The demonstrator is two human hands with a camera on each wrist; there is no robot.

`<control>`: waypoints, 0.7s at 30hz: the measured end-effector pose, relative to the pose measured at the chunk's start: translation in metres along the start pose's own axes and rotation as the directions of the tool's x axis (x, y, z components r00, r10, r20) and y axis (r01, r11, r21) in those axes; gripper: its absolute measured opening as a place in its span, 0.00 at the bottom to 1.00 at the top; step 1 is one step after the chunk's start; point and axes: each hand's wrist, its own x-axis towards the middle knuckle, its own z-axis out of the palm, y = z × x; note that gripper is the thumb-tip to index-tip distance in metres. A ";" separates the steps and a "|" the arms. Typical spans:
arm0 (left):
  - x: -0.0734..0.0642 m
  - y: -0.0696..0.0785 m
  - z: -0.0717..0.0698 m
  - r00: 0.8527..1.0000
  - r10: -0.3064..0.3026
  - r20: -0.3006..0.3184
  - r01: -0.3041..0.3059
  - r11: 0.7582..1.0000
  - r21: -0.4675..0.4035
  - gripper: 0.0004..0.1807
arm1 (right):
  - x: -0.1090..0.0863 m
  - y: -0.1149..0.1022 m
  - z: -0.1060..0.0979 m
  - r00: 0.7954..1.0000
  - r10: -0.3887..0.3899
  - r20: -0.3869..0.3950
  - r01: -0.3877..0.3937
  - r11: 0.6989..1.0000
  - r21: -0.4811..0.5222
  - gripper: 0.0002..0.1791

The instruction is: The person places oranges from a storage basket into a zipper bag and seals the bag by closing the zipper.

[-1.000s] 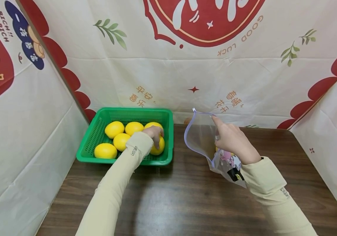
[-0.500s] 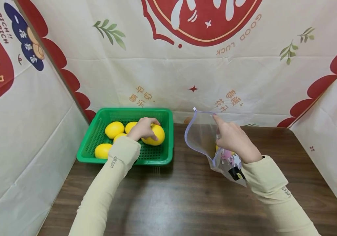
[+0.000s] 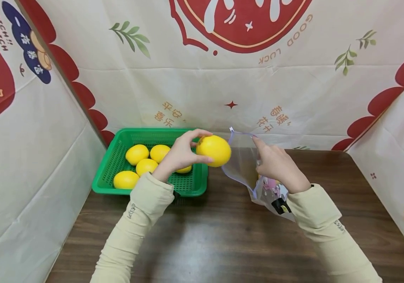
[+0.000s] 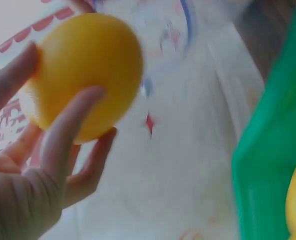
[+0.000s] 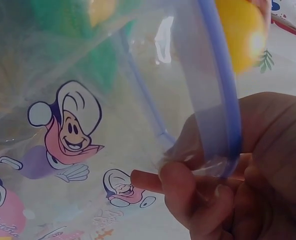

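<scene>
In the head view my left hand (image 3: 180, 154) holds a lemon (image 3: 215, 151) between thumb and fingers, raised past the basket's right side. The left wrist view shows that lemon (image 4: 87, 75) large, with fingers spread around it. My right hand (image 3: 279, 168) pinches the rim of a clear zip bag (image 3: 242, 163) with a purple zip edge, its mouth gaping toward the lemon. Cartoon prints cover the bag (image 5: 77, 130) in the right wrist view, where thumb and fingers grip the purple edge. Some yellow shows low in the bag, mostly hidden behind the right hand.
A green plastic basket (image 3: 199, 190) with several lemons (image 3: 137, 154) stands left of the bag on a dark wood table (image 3: 202, 243). Printed white cloth (image 3: 188, 90) hangs close behind and along both sides.
The left hand has lifted a lemon from the right part of the basket and carried it right, to beside the bag's mouth. The right hand stays on the bag.
</scene>
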 end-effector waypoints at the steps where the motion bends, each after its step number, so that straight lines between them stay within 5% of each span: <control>1: 0.001 0.002 0.005 1.000 0.008 0.004 -0.008 0.999 -0.051 0.32 | 0.000 0.000 0.000 1.000 0.004 0.002 -0.004 1.000 0.002 0.44; 4: 0.005 0.001 0.022 1.000 0.017 0.020 -0.014 0.988 -0.152 0.31 | 0.002 -0.001 0.002 1.000 0.012 0.009 -0.012 1.000 0.010 0.44; 9: 0.011 -0.007 0.047 0.998 0.018 0.061 -0.010 0.992 -0.130 0.32 | 0.002 -0.001 0.002 1.000 0.016 0.018 -0.016 1.000 -0.003 0.45; 15: 0.012 -0.014 0.061 0.995 -0.010 0.095 0.001 0.995 0.097 0.32 | 0.001 -0.001 -0.003 1.000 0.025 0.015 -0.025 0.999 -0.031 0.44; 21: 0.010 -0.014 0.065 0.990 -0.045 0.134 -0.002 0.943 0.332 0.32 | 0.003 -0.005 -0.005 0.998 0.057 -0.005 -0.057 0.998 -0.029 0.44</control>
